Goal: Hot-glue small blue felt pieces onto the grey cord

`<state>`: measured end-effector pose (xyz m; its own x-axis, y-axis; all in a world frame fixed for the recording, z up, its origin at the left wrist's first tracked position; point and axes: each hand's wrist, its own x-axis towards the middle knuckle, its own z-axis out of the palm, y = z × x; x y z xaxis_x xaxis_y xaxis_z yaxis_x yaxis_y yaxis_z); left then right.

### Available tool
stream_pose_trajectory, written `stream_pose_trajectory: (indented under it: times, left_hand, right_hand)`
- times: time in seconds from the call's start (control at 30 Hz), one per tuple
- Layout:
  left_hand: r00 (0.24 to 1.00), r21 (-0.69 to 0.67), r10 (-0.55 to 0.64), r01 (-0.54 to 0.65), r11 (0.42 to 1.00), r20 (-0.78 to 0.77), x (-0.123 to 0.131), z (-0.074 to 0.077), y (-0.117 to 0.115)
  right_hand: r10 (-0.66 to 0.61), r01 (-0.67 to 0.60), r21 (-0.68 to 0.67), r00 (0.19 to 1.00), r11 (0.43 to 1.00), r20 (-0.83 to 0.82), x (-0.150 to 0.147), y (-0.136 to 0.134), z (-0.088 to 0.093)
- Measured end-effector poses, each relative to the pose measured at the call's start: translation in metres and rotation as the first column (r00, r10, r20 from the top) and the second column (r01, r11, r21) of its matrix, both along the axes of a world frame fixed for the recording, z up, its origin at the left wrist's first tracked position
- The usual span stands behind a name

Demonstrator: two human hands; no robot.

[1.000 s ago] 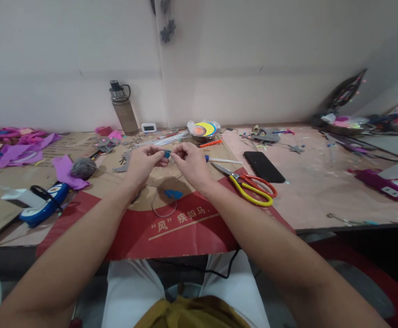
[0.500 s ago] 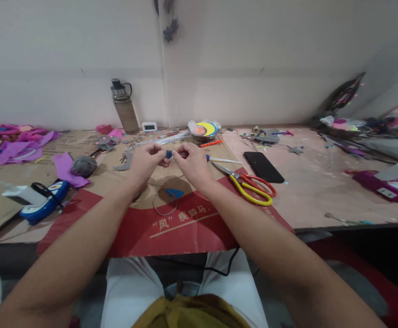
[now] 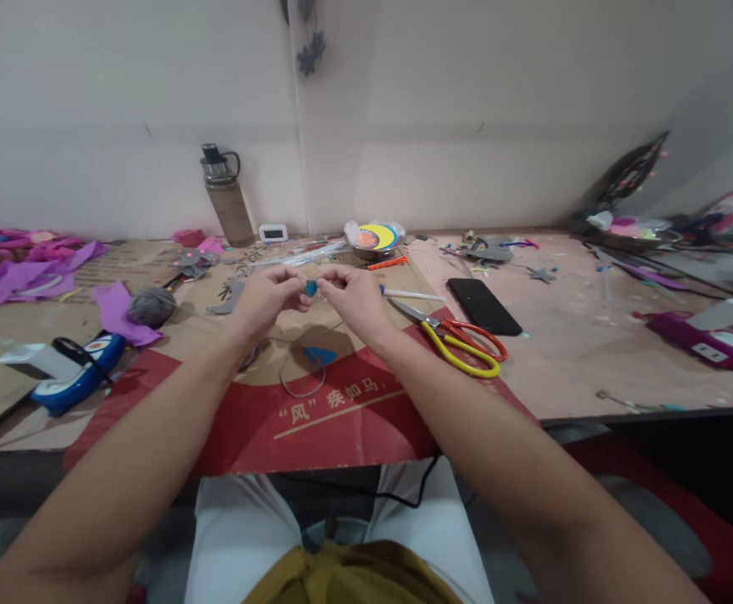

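1. Little has shifted since the earlier pictures: both hands are kept raised over the table, drawn slightly closer together, with the same object pinched between them.
2. The left hand (image 3: 269,295) is held with its forearm stretched forward from the near left and its fingers curled inward, thumb and forefinger closed on the small blue piece (image 3: 309,288).
3. The right hand (image 3: 355,299) is reached in from the near right, knuckles up and fingers bent, its fingertips closed on the same blue piece from the right side.
4. The small blue piece is held in the air between the two hands, above the brown and red cardboard sheet (image 3: 341,419).
5. A thin grey wire loop (image 3: 286,387) and a blue cut-out shape (image 3: 319,356) are laid on the cardboard just near of the hands.
6. Yellow-and-red-handled scissors (image 3: 464,342) are seen to the right, a black phone (image 3: 483,306) beyond them.
7. A grey ball of yarn (image 3: 151,305) is placed to the left.
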<state>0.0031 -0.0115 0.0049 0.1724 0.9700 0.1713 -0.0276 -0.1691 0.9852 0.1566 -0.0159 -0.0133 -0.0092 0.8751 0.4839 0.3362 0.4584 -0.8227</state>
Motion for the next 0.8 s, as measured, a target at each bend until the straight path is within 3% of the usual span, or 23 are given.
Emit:
stream_pose_trajectory:
  times: [0.27, 0.43, 0.8]
  left_hand:
    - [0.984, -0.110, -0.167, 0.174, 0.979, 0.066, -0.0054, -0.0012, 0.0052]
    - [0.987, -0.093, -0.129, 0.138, 0.986, 0.096, -0.0054, -0.0005, 0.0036]
    - [0.963, 0.156, 0.005, 0.038, 0.987, -0.268, -0.0061, -0.0029, 0.0028]
  right_hand:
    - [-0.041, 0.035, -0.062, 0.995, 0.997, -0.089, 0.0027, 0.0025, 0.0011]
    - [-0.045, 0.042, -0.037, 0.997, 0.998, -0.070, 0.0056, 0.0032, -0.0005]
    - [-0.069, 0.068, 0.016, 0.997, 0.998, 0.046, 0.0044, -0.0025, -0.0014]
